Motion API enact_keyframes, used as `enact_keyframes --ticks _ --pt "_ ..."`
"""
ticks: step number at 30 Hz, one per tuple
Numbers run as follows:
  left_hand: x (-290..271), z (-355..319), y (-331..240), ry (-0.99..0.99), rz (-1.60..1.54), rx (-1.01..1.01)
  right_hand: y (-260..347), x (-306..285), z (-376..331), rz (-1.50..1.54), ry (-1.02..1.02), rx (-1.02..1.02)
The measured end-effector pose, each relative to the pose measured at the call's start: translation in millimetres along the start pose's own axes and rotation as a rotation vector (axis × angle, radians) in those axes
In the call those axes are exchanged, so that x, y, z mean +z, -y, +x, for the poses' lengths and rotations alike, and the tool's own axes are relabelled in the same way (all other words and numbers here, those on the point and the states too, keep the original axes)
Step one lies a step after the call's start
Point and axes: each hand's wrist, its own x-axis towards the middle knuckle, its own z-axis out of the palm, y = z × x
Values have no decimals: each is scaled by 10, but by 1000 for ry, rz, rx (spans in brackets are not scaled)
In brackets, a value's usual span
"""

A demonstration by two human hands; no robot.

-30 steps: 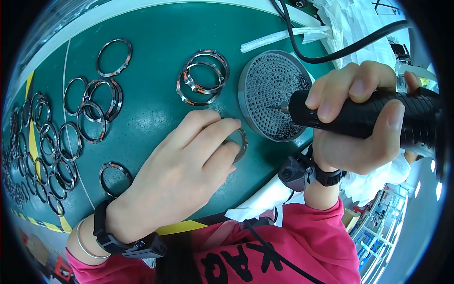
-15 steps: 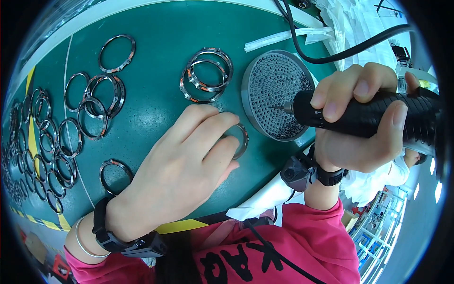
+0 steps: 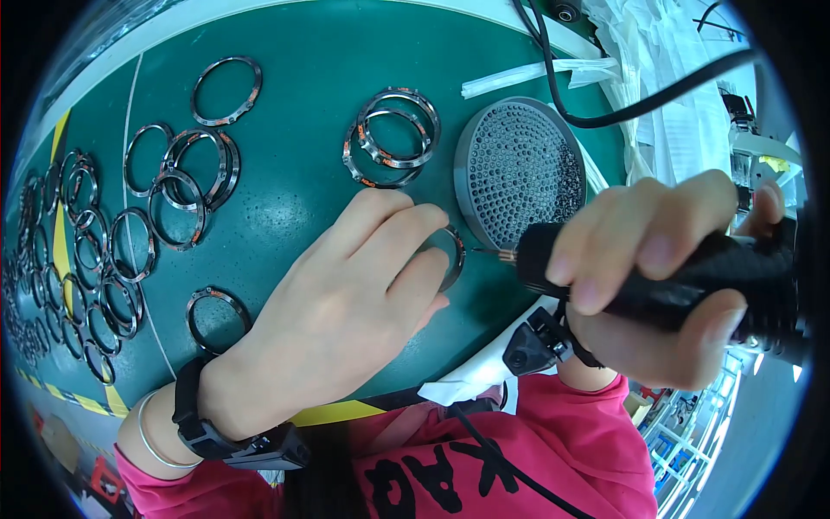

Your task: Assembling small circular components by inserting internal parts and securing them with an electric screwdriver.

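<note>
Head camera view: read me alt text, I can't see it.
The right hand holds a black power tool, its tip near a metal ring partly under the left hand. More rings and a round gray tray lie on the green table.

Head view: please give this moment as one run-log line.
left hand: holds metal ring | right hand: grips black tool | tool tip: near ring | grey dish: nearby

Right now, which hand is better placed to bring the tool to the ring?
Likely your right hand: it grips the black tool, whose thin tip points left, close to the metal ring. Your left hand is occupied holding that ring.
</note>
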Motion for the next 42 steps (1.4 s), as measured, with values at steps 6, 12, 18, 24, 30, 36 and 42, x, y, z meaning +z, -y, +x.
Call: enact_keyframes --ticks 6,12,18,24,30,36,42 --pt "16 -24 -2 -5 19 10 -30 -38 -26 4 138 57" --pt "16 15 -13 -7 -1 9 32 67 -153 -54 25 49" --pt "4 1 -14 -4 45 6 -93 11 -65 -36 125 23" --pt "-96 128 57 -156 80 10 -149 -222 -1 203 -227 -144" --pt "-182 340 297 -240 174 -66 -173 -299 6 170 -324 -156" --pt "-362 275 257 -81 230 -102 -176 -254 17 151 -334 -150" --pt "-216 374 367 -176 258 -40 -191 -206 41 127 -336 -124"
